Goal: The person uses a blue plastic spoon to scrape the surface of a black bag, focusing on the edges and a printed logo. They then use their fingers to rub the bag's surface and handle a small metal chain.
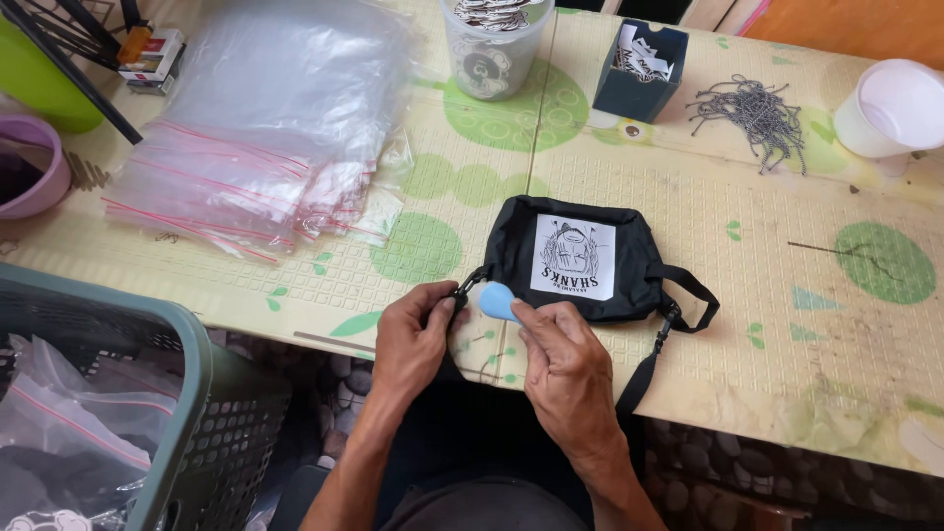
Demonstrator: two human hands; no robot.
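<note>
While the black pouch (575, 258) lies flat on the patterned table (688, 344) with its white printed patch facing up, both hands work at its corner at about seven o'clock; the left hand (413, 339) has thumb and forefinger pinched shut on the small black clasp (458, 292) where the strap meets the pouch; the right hand (565, 369) is closed around a light blue tag (499, 301), held between thumb and fingertips just beside that clasp. The strap (678, 295) loops out at three o'clock of the pouch and hangs over the table edge.

Judging by the two hands brought together, the step in hand looks like fixing the blue tag onto the clasp, though whether it is already hooked on is hard to tell, as the fingers hide the join; the next move seems to call for a steady pinch on the clasp and a fine, guided push of the tag.

At ten o'clock lies a pile of clear zip bags (265, 147); at twelve stand a clear tub (492, 44) and a dark box of cards (639, 69); at two o'clock a heap of small metal chains (752, 113) and a white cup (895, 108); at eight o'clock a green basket (187, 393).
</note>
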